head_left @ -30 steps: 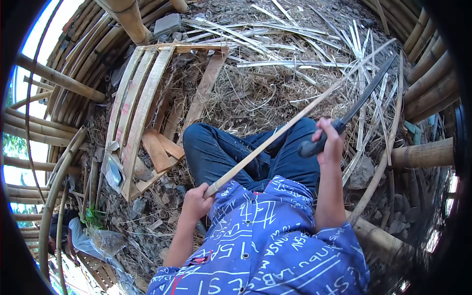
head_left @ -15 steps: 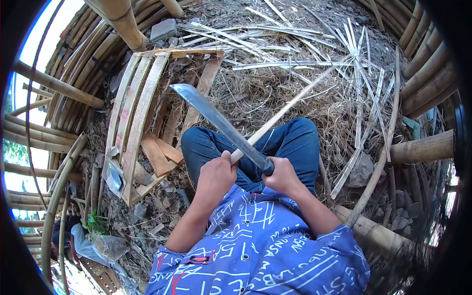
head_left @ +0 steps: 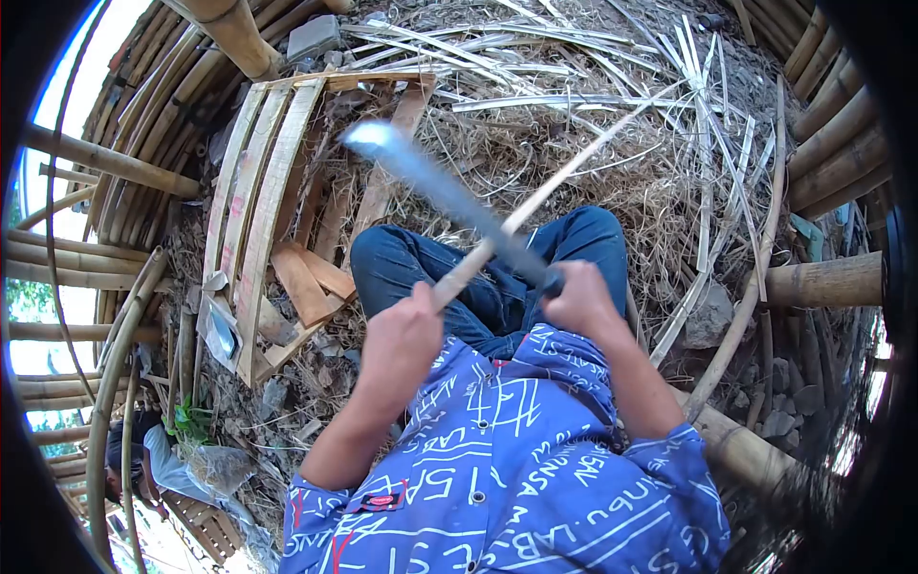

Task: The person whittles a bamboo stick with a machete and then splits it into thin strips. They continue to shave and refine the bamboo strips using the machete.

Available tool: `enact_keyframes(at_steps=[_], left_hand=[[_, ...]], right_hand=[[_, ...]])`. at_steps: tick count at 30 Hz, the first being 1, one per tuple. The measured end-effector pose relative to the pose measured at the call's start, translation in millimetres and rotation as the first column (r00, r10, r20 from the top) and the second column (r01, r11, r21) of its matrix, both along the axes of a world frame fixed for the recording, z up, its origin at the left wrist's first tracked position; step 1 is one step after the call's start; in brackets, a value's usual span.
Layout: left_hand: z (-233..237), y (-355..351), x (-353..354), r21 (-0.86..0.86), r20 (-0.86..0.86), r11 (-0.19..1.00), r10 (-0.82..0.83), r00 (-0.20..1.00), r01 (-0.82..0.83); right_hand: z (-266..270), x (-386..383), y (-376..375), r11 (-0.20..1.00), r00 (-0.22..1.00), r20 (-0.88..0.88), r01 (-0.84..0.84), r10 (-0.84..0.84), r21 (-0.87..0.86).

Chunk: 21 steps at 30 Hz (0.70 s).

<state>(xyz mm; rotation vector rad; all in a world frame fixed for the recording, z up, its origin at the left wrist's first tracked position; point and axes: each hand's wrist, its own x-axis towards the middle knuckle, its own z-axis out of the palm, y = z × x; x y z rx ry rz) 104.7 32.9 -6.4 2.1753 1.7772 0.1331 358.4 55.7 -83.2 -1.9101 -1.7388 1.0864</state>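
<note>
Gripped the pale strip [head_left: 574, 170] by its thick near end, just above the jeans [head_left: 394, 273], with the left hand [head_left: 406, 330] closed round it and the thumb side uppermost! Wrapped the right hand [head_left: 579, 301] tight round the dark handle [head_left: 552, 281] of the long knife [head_left: 435, 187], also over the jeans, with most of that handle hidden in the fist.

And what a strip: looked straight, slim and smooth, light tan, broader by the left hand and tapering to a fine tip well beyond the jeans. Crossed it with the blade in an X over the jeans, grey, broad and blurred, with a bright glint at the far end. Touching or just above? Could not tell.

On to the lettering! Showed white hand-drawn capitals all over the blue shirt [head_left: 497, 478], nearer than the jeans, with "LAB" readable and much else broken by folds. Carried a small red-and-black label [head_left: 384, 500] on the left chest, too small to read. Bore red marks, illegible, on the wooden pallet [head_left: 256, 206] left of the jeans. Lay scattered beyond the jeans, in dry fibres, a spread of whitish split lengths [head_left: 564, 101].
</note>
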Motion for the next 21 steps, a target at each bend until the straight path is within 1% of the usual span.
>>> enact_keyframes(at_steps=[1,2,3,4,6,8,9,10,11,12,14,15,16,17,18,19,20,21], left_hand=[[7,-3,-12,-0.001,-0.033,0.999,0.037,0.999,-0.037],[15,-7,-24,0.001,-0.069,0.997,0.071,0.995,-0.072],[16,-11,-23,0.010,-0.137,1.000,0.015,0.991,-0.013],[20,-17,-21,-0.025,-0.119,1.000,0.000,0.993,-0.003],[13,-13,-27,-0.047,-0.103,0.998,0.036,0.994,-0.041],[6,-11,-28,-0.025,-0.094,0.999,0.042,0.995,-0.045],[4,-7,-25,0.002,-0.084,0.998,0.055,0.995,-0.056],[5,-5,-19,0.007,-0.075,0.999,0.042,0.996,-0.042],[7,-3,-13,0.052,-0.054,0.998,0.044,0.998,-0.042],[9,-1,-9,0.097,-0.038,0.994,0.049,0.998,-0.045],[8,-1,-8,0.069,-0.024,0.997,0.041,0.999,-0.039],[9,-1,-9,0.038,-0.009,0.998,0.040,0.999,-0.039],[10,-2,-13,0.038,-0.016,0.999,0.029,0.999,-0.029],[12,-4,-20,0.018,-0.047,0.998,0.056,0.997,-0.055],[13,-9,-27,-0.004,-0.079,0.996,0.085,0.993,-0.086],[13,-14,-32,-0.011,-0.083,0.996,0.084,0.993,-0.085],[13,-19,-38,-0.023,-0.094,0.996,0.078,0.992,-0.080],[13,-22,-43,-0.028,-0.104,0.997,0.073,0.992,-0.077]], right_hand=[[-5,11,7,0.994,0.994,-0.013,0.110,-0.110,0.011],[2,32,19,0.959,0.966,-0.008,0.254,-0.257,-0.125],[-18,60,22,0.978,0.979,0.048,0.200,-0.198,-0.053],[-20,68,21,0.974,0.965,0.145,0.209,-0.220,0.087],[-5,68,23,0.986,0.965,0.202,0.162,-0.168,0.049],[1,51,20,0.981,0.962,0.192,0.188,-0.195,0.056],[2,43,17,0.983,0.974,0.144,0.166,-0.176,0.079],[7,33,12,0.982,0.986,0.048,0.154,-0.160,0.107],[4,22,8,0.985,0.986,0.040,0.159,-0.162,0.070],[5,13,4,0.993,0.995,0.010,0.097,-0.098,0.067],[14,-8,1,0.993,1.000,0.021,0.014,-0.016,0.115],[15,-8,2,0.993,1.000,0.013,0.024,-0.026,0.115],[16,-5,7,0.991,0.997,0.078,0.010,-0.021,0.133],[15,-1,12,0.989,0.989,0.144,-0.006,-0.015,0.147],[7,12,22,0.984,0.978,0.187,0.055,-0.087,0.170],[-9,33,35,0.981,0.956,0.240,0.144,-0.171,0.126],[-11,56,47,0.972,0.957,0.170,0.225,-0.235,0.073],[-13,74,56,0.969,0.938,0.245,0.248,-0.245,0.020]])
